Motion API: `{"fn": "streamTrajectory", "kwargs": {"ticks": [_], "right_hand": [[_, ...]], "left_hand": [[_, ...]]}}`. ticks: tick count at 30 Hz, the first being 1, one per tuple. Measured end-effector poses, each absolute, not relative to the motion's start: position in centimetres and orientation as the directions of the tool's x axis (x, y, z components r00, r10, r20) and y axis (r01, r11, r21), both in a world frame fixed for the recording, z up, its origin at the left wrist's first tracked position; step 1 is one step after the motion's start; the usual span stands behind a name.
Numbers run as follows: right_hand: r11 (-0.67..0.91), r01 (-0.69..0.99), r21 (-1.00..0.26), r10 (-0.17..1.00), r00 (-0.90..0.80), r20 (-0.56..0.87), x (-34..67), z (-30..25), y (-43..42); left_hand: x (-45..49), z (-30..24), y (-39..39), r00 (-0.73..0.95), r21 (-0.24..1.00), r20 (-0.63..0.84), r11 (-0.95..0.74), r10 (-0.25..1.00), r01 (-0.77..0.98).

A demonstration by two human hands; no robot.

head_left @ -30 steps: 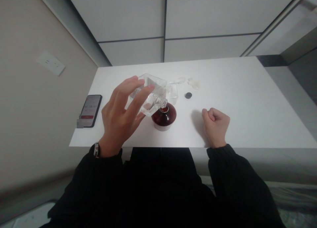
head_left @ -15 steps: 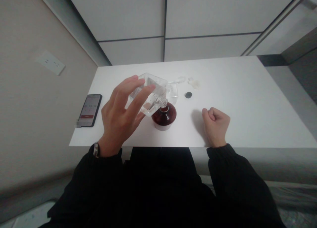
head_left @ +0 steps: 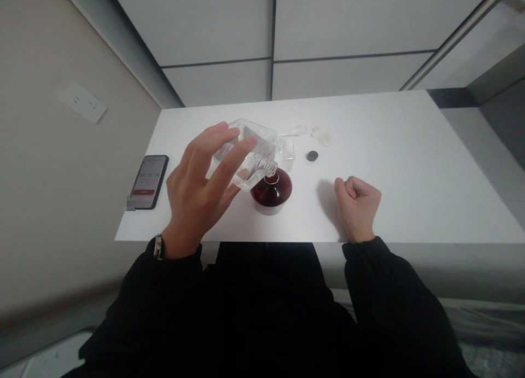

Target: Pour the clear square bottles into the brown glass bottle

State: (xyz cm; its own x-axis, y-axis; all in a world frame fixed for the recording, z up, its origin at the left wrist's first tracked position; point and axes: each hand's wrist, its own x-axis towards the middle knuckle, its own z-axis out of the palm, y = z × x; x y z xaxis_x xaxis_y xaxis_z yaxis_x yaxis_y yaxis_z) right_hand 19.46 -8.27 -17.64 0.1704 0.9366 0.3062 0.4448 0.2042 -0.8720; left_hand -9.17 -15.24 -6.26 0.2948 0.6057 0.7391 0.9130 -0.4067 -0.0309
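Clear square bottle tipped over a dark red flask
The left hand grips the tilted bottle, its neck just above the flask's mouth on the tabletop. The right hand rests there, curled into a fist. The writing on the phone screen is too small to read.

The bench fills the middle of the frame. At its left edge lies a phone. Right of the phone, the left hand holds a bottle tilted above the bench, its neck just over the mouth of a flask standing at centre. Up and right of the flask lies a cap, with some scraps just behind it. The right hand rests on the bench right of the flask, well apart from it. A wall socket sits in the upper left.
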Motion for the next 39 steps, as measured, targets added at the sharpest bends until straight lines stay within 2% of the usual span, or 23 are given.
{"fn": "streamTrajectory", "kwargs": {"ticks": [3, 10, 16, 23, 29, 34, 39], "right_hand": [[0.207, 0.443, -0.872, 0.936, 0.168, 0.308, 19.46, -17.69, -8.26], [0.221, 0.454, -0.863, 0.931, 0.165, 0.325, 19.44, -17.58, -8.29], [0.213, 0.462, -0.861, 0.934, 0.163, 0.319, 19.51, -17.80, -8.20], [0.209, 0.454, -0.866, 0.937, 0.161, 0.310, 19.54, -17.67, -8.21], [0.217, 0.462, -0.860, 0.933, 0.159, 0.321, 19.44, -17.44, -8.31], [0.219, 0.465, -0.858, 0.934, 0.154, 0.323, 19.46, -17.51, -8.29], [0.207, 0.460, -0.863, 0.939, 0.153, 0.307, 19.43, -17.39, -8.30]], "left_hand": [[-9.20, -6.21, -15.26, 0.280, -0.015, 0.726, -0.393, 0.628, 0.920], [-9.39, -6.13, -14.99, 0.386, -0.181, 0.737, -0.389, 0.555, 0.903], [-9.29, -6.18, -15.00, 0.333, -0.100, 0.742, -0.395, 0.582, 0.913], [-9.36, -6.16, -14.90, 0.391, -0.185, 0.744, -0.395, 0.542, 0.900], [-9.34, -6.04, -15.19, 0.356, -0.143, 0.711, -0.371, 0.607, 0.918], [-9.36, -6.00, -15.11, 0.369, -0.150, 0.731, -0.393, 0.573, 0.907], [-9.38, -5.99, -15.18, 0.350, -0.100, 0.725, -0.413, 0.593, 0.905]]}}
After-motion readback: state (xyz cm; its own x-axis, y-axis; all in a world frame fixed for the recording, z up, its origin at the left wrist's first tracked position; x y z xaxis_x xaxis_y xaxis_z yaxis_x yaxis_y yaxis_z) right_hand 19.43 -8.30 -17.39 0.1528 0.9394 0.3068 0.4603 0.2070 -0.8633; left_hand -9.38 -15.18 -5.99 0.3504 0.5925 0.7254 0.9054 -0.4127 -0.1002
